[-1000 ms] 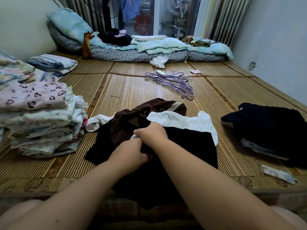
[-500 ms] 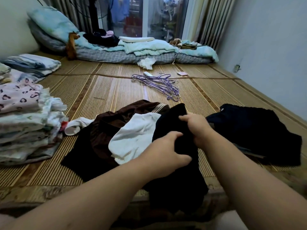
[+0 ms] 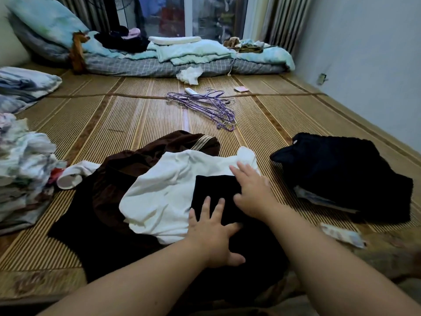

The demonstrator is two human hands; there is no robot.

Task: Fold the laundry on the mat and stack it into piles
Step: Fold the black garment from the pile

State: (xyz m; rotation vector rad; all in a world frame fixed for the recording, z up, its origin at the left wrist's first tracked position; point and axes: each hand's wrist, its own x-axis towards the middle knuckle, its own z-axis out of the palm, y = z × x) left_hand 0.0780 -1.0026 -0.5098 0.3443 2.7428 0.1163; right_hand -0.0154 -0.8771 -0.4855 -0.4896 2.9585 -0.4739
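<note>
A folded black garment (image 3: 216,195) lies on top of a white garment (image 3: 166,197) near the front of the woven mat (image 3: 141,119). My left hand (image 3: 214,233) presses flat on its near edge with fingers spread. My right hand (image 3: 252,190) rests flat on its right side, fingers straight. Under the white garment lies a brown garment (image 3: 136,163) with a striped band. A stack of folded light clothes (image 3: 20,174) stands at the left. A dark pile (image 3: 346,174) sits at the right.
Purple hangers (image 3: 205,108) lie mid-mat. Bedding and pillows (image 3: 182,58) line the far edge by the window. A white sock (image 3: 75,174) lies beside the left stack, and more folded bedding (image 3: 22,85) sits far left. A wall runs along the right.
Both hands gripped the black garment and lifted it rightward; now it lies folded on the white garment and both hands are flat on it.
</note>
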